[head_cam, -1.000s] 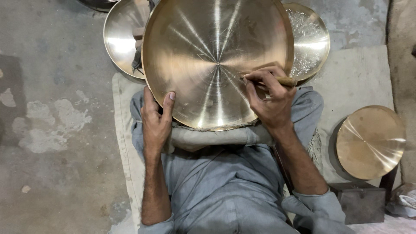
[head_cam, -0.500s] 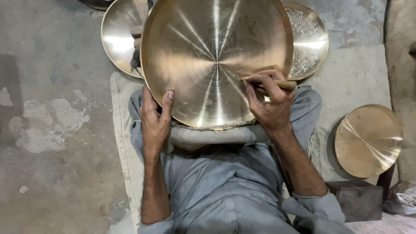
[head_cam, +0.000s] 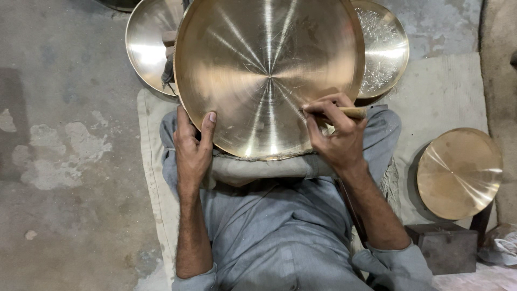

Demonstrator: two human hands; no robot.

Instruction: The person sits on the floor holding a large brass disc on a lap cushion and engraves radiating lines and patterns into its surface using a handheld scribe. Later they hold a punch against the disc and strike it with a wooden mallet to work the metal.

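Brass plate (head_cam: 269, 75), large, round, propped on lap over grey cloth mat (head_cam: 153, 178). Left hand (head_cam: 193, 148) grip clamps its lower-left rim. Right hand (head_cam: 336, 134) grip pinches wooden-handled tool (head_cam: 353, 112) against plate's face. Small brass disc (head_cam: 459, 173) on floor, right.

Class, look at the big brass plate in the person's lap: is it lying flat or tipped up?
Tipped up. The plate leans on a cushion in the lap, its near rim gripped by the left hand.
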